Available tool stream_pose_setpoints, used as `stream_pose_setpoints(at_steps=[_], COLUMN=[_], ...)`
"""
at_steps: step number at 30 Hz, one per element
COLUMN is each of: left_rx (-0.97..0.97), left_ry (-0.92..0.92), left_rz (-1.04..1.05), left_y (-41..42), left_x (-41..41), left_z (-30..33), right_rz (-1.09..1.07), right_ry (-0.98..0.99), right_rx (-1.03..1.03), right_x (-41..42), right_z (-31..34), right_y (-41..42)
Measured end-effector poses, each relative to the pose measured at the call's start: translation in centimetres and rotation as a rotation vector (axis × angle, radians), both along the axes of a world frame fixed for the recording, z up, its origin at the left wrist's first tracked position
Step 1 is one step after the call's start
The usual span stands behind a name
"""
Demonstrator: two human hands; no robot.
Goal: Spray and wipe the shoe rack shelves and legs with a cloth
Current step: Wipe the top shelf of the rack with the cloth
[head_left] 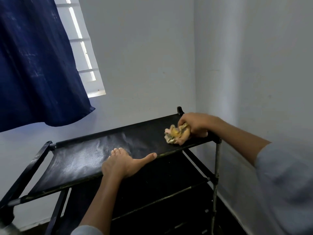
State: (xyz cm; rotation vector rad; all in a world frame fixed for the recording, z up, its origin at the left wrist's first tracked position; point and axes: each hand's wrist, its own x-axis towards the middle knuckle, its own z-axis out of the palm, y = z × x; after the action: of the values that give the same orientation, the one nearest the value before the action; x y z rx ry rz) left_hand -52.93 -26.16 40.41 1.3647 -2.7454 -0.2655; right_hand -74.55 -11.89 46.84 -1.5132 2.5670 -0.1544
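Note:
A black shoe rack stands in a room corner, its top fabric shelf [81,160] dusty and whitish on the left half. My right hand [194,123] grips a crumpled yellowish cloth [177,134] pressed on the shelf's right end. My left hand [123,162] lies flat on the shelf's front edge, fingers straight and thumb spread out to the right. A lower shelf [160,189] shows dark beneath. The front right leg [216,175] is a grey metal tube.
A dark blue curtain [37,65] hangs at the upper left over a barred window [83,48]. Pale walls meet in a corner [194,65] just behind the rack's right end. No spray bottle shows.

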Motion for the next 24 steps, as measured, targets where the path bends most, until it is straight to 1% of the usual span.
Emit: stream_pose_setpoints(at_steps=[2, 4, 5, 7, 10, 13, 15, 18, 21, 24], left_rx=[-0.008, -0.012, -0.011, -0.009, 0.000, -0.001, -0.006, -0.014, -0.027, -0.053], left_ry=[-0.002, -0.004, -0.009, -0.025, -0.037, -0.008, 0.014, 0.035, 0.061, 0.085], left_rz=[-0.011, -0.022, -0.026, -0.027, -0.028, -0.029, -0.032, -0.040, -0.037, -0.020], left_y=[0.0, 0.0, 0.0, -0.1, -0.4, -0.7, -0.6, -0.4, -0.3, -0.2], left_x=[-0.1, 0.0, 0.0, 0.0, -0.3, -0.2, -0.1, 0.0, 0.0, 0.1], left_z=[-0.1, -0.2, -0.2, -0.2, -0.4, -0.6, -0.6, -0.5, -0.6, -0.7], right_rz=[-0.013, -0.014, -0.024, -0.059, -0.136, -0.165, -0.163, -0.153, -0.095, -0.027], right_ry=[-0.045, -0.033, -0.030, -0.031, -0.035, -0.032, -0.030, -0.076, -0.085, -0.145], right_rx=[0.050, 0.091, 0.072, -0.027, -0.181, -0.209, -0.174, -0.038, 0.105, 0.160], right_x=[-1.9, -3.1, -3.4, -4.2, -4.7, -4.8, -4.6, -4.5, -3.5, -2.5], right_z=[0.7, 1.7, 2.1, 2.2, 0.3, -1.6, -1.9, -1.6, -0.6, 0.4], right_y=[-1.4, -3.8, -5.0, -7.1, -8.7, -9.1, -8.7, -7.4, -4.9, -2.5])
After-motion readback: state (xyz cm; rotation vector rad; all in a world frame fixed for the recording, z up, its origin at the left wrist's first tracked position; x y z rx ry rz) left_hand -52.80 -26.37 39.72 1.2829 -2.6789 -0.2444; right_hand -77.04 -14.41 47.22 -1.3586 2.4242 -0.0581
